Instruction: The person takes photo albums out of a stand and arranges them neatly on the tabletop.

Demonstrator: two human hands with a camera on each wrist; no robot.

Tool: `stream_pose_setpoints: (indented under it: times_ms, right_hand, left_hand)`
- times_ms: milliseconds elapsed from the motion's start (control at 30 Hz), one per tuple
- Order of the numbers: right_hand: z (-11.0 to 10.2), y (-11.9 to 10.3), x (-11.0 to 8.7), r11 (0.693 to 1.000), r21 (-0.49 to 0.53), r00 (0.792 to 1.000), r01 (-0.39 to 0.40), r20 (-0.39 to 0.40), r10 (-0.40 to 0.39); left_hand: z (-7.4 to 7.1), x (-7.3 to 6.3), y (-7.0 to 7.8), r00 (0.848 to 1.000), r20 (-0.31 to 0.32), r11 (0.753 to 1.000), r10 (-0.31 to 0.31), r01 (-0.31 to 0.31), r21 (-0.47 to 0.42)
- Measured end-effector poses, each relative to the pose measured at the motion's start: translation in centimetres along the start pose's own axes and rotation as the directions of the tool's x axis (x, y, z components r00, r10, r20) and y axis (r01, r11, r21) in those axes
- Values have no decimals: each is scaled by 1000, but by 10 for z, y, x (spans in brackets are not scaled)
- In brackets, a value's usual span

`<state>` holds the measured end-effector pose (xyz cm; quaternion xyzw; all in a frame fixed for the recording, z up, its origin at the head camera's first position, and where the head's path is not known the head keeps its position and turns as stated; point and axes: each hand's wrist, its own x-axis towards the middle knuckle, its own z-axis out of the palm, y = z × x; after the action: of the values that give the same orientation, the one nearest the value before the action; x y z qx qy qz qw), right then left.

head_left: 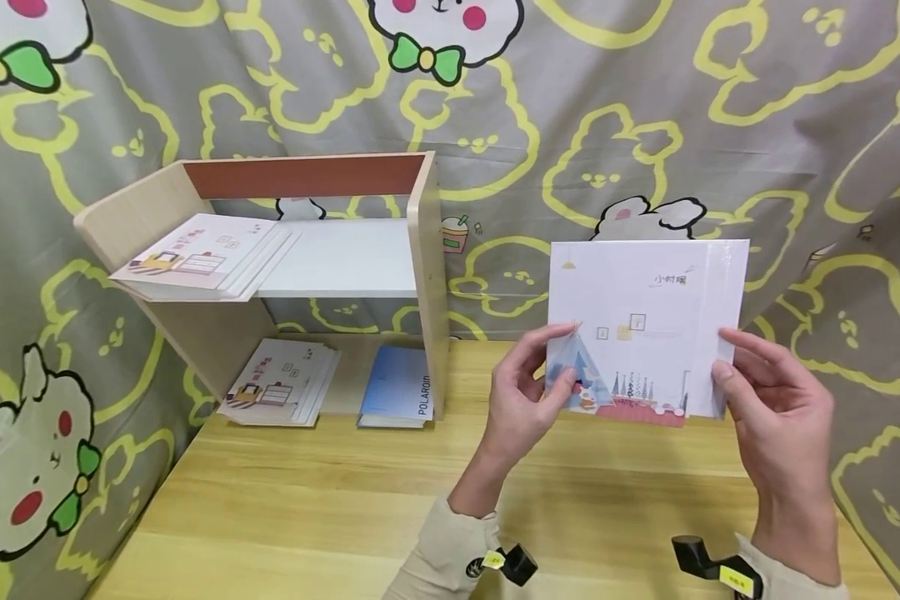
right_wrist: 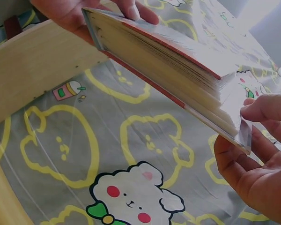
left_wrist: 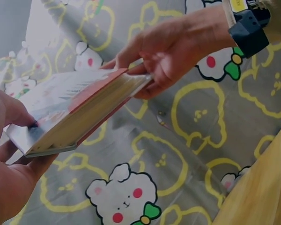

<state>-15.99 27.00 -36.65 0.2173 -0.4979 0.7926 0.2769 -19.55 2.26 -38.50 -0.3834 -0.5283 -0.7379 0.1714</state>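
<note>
A thick white hardcover book (head_left: 645,350), printed with a blue tent and small picture frames, is held up above the table by both hands. My left hand (head_left: 521,396) grips its left edge, thumb on the front cover and fingers behind. At the opposite edge, my right hand (head_left: 783,408) pinches the book between thumb and fingers. The right wrist view shows the cream page edges (right_wrist: 164,70) between the covers, slightly fanned near the right hand. Both hands also appear in the left wrist view, with the book tilted between them.
Left of the hands stands a two-level wooden shelf (head_left: 429,250). White booklets lie stacked on its upper level (head_left: 202,250) and lower level (head_left: 281,379). A blue book marked POLAROID (head_left: 396,387) lies at the lower right. A patterned curtain (head_left: 495,108) hangs behind the wooden table (head_left: 285,500).
</note>
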Motion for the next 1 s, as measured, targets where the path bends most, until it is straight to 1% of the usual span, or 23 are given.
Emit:
stream_pose_setpoints:
  times_ms: [167,333,500,633,767,867,1000]
  right_hand:
    - [-4,-2,2,1000,-17,1000,3,-17,-3]
    - [-9,-4,3,1000,-11,999,3,-35,-3]
    - [-11,-5,3,1000,3,999,5,-52,-5]
    - [-12,-6,2,998,-65,996,-22,-93,16]
    - [-13,-7,2,986,-153,990,-60,-136,39]
    - [-15,-7,2,985,-162,988,-66,-147,42]
    - [-17,-7,1,989,-138,989,-60,-143,40]
  left_hand:
    - [5,2,-4,1000,-4,1000,10,-10,-11]
    - [11,4,-8,1000,-8,1000,9,-9,-20]
    - [15,4,-11,1000,-10,1000,11,-11,-8]
    - [17,4,-13,1000,-17,1000,12,-12,1]
    - [19,5,-15,1000,-18,1000,8,-8,1]
    - [21,6,-17,1000,-15,1000,-2,2,-4]
    - [22,4,-20,1000,-4,1000,-12,12,-15]
